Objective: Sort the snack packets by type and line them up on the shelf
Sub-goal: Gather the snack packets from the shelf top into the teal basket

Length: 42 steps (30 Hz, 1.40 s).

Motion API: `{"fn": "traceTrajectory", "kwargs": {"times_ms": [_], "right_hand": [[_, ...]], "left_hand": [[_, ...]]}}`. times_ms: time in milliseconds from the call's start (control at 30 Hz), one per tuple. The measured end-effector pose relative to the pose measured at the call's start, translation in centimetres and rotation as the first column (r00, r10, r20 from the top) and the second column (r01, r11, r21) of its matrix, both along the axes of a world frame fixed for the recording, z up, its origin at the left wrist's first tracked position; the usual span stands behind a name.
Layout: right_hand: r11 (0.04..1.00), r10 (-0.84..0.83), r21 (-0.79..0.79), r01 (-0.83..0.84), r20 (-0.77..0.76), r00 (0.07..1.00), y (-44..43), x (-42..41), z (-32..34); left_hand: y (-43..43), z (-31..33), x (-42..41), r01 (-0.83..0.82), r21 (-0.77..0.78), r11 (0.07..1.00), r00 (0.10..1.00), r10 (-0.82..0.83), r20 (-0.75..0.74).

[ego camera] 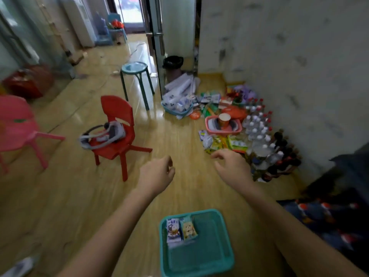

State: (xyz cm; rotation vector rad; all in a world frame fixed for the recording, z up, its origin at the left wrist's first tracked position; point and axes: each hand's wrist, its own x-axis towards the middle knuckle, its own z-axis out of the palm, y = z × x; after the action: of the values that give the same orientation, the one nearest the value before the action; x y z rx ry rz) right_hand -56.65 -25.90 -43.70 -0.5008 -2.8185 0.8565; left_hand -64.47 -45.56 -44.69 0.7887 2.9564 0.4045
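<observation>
Both the left hand and right hand hung empty, fingers loosely curled, above the wooden floor. Two small printed snack packets lay side by side in the teal plastic mesh basket below; more packets sat heaped near the wall.

Count of items on my floor, by kind.
I count three baskets: teal basket, pink basket, blue basket. Two snack packets lie in the teal one: blue-white packet, green packet. Seats: red chair, pink chair, one stool. The bottles are too many and too blurred to count.
</observation>
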Motion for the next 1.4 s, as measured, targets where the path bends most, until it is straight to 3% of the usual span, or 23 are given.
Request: {"fn": "traceTrajectory", "kwargs": {"times_ms": [200, 400, 667, 800, 1000, 1167, 1400], "right_hand": [[0.988, 0.054, 0.149, -0.032, -0.146, 0.988, 5.4, 6.2, 25.5], [0.925, -0.166, 0.315, 0.212, -0.166, 0.972, 9.3, 17.5, 38.7], [0.657, -0.610, 0.363, 0.661, -0.259, 0.748, 10.9, 38.3, 43.5], [0.513, -0.768, 0.310, 0.801, -0.251, 0.589, 10.0, 48.7, 43.9], [0.258, -0.910, 0.281, 0.924, -0.252, 0.331, 9.8, 60.8, 43.7], [0.161, -0.949, 0.256, 0.953, -0.224, 0.221, 13.1, 68.5, 44.1], [0.060, -0.977, 0.295, 0.953, -0.180, 0.118, 19.4, 77.6, 44.5]], "left_hand": [[6.0, 25.5, 2.7, 0.230, 0.160, 0.960, 0.959, -0.195, -0.206], [13.1, 38.5, 9.4, 0.506, 0.302, 0.808, 0.842, -0.388, -0.374], [22.2, 42.8, 21.9, 0.796, 0.346, 0.496, 0.605, -0.665, -0.438], [26.2, 43.2, 29.9, 0.885, 0.362, 0.293, 0.441, -0.778, -0.448], [30.6, 43.5, 41.1, 0.925, 0.370, 0.083, 0.257, -0.856, -0.450], [35.5, 44.5, 48.9, 0.938, 0.347, 0.006, 0.179, -0.864, -0.470], [44.2, 44.7, 58.3, 0.946, 0.322, 0.026, 0.163, -0.900, -0.404]]}}
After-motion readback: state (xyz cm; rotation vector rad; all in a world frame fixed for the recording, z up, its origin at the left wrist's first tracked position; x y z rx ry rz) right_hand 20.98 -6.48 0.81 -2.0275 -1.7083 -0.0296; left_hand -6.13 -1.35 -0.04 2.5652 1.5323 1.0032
